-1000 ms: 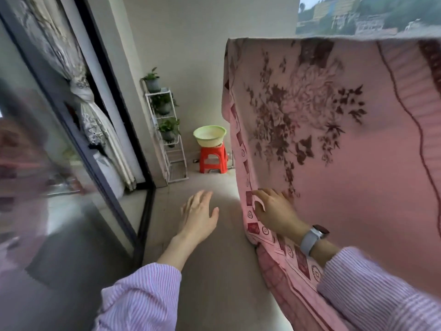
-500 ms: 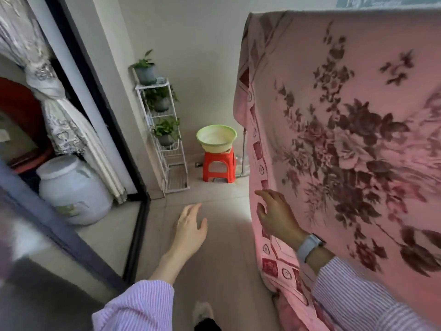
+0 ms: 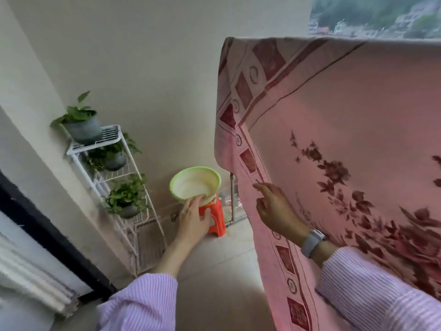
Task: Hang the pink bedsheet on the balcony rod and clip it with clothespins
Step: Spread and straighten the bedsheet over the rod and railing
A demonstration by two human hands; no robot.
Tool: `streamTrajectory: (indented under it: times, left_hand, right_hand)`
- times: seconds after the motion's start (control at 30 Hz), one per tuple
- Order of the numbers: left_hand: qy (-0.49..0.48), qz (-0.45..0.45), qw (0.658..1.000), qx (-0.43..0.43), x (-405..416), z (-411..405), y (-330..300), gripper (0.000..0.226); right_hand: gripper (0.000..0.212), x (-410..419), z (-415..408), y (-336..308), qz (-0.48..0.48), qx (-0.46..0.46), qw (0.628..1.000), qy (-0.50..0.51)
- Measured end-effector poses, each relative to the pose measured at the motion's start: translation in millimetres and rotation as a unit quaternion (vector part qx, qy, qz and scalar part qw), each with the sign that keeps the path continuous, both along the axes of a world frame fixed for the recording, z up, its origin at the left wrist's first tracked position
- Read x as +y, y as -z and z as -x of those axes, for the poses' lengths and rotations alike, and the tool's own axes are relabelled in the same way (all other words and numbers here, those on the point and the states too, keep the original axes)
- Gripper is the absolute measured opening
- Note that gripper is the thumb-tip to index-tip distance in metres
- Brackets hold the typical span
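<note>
**Now: sheet draped, both hands out in front**

Rod itself hidden under the sheet's (image 3: 346, 111) top fold; no clothespins can be made out. Sheet cut off at the right and bottom edges. Basin (image 3: 194, 183) contents not resolvable. Stool (image 3: 216, 218) partly hidden behind the left hand (image 3: 192, 219).

Right hand (image 3: 274, 211): fingers loosely spread, fingertips on the sheet's patterned border, nothing pinched. Sheet hangs from above, running down past the fingers and behind the wrist with its watch (image 3: 311, 242).

Left hand: fingers straight and slightly apart, holding nothing, well left of the sheet; fingertips overlap the basin rim in view, contact uncertain.

Versus 0.5 s ago: left hand has reached forward toward the basin; right hand sits higher on the border; plant rack (image 3: 112, 185) is nearer.
</note>
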State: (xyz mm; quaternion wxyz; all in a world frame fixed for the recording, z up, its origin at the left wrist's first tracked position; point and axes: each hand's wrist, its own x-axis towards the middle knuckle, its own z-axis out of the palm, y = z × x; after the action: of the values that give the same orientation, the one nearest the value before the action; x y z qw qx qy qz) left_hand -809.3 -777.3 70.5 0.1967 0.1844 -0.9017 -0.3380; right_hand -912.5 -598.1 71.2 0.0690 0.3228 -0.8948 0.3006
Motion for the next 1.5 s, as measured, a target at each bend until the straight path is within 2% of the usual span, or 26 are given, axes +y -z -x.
streamTrajectory:
  times: [0.17, 0.37, 0.5, 0.7, 0.77, 0.87, 0.93, 1.03, 1.13, 1.2, 1.3, 1.43, 1.5]
  left_hand:
    - [0.032, 0.004, 0.999, -0.008, -86.5, 135.7, 28.2, 0.044]
    - [0.029, -0.006, 0.999, 0.019, -206.7, 309.5, 14.1, 0.042]
    - [0.049, -0.032, 0.997, 0.045, -249.2, 400.2, 7.9, 0.04]
    - [0.129, -0.052, 0.987, 0.085, -284.7, 536.3, -16.4, 0.037]
    - [0.16, -0.07, 0.979, 0.102, -291.3, 576.7, -26.8, 0.045]
    - [0.212, -0.082, 0.968, 0.104, -297.6, 630.0, -45.6, 0.07]
    - [0.262, -0.086, 0.957, 0.092, -301.9, 657.8, -56.9, 0.069]
    - [0.338, -0.081, 0.927, 0.144, -311.3, 675.6, -61.3, 0.015]
    - [0.339, -0.148, 0.91, 0.185, -329.9, 680.9, -68.0, 0.021]
    - [0.342, -0.185, 0.898, 0.207, -342.7, 681.3, -82.3, 0.022]
    - [0.34, -0.172, 0.883, 0.274, -358.5, 682.1, -113.1, 0.024]
    - [0.305, -0.131, 0.87, 0.364, -366.9, 688.1, -158.2, 0.021]
    - [0.295, -0.114, 0.859, 0.402, -367.9, 694.9, -183.4, 0.02]
  right_hand:
    - [0.039, -86.8, 128.2, 16.2, 0.029, 0.05, 0.998, 0.015]
    - [0.044, -190.9, 290.0, 10.1, 0.033, 0.067, 0.996, 0.042]
    - [0.045, -235.4, 361.5, -7.0, 0.021, 0.113, 0.993, 0.039]
    - [0.048, -276.9, 446.8, -21.9, -0.001, 0.172, 0.981, 0.093]
    - [0.05, -288.6, 464.2, -23.1, -0.013, 0.193, 0.976, 0.103]
    - [0.048, -307.3, 484.2, -29.5, -0.054, 0.222, 0.963, 0.144]
    - [0.048, -320.9, 495.9, -37.9, -0.084, 0.246, 0.949, 0.181]
    - [0.047, -337.7, 509.2, -54.8, -0.087, 0.284, 0.931, 0.214]
    - [0.046, -351.3, 519.9, -74.4, -0.085, 0.341, 0.911, 0.215]
    - [0.047, -362.2, 526.4, -89.7, -0.115, 0.371, 0.896, 0.217]
    - [0.052, -376.2, 529.3, -110.6, -0.17, 0.385, 0.882, 0.212]
    - [0.076, -390.1, 516.2, -143.4, -0.167, 0.381, 0.883, 0.219]
    - [0.067, -396.1, 512.7, -167.2, -0.177, 0.415, 0.857, 0.249]
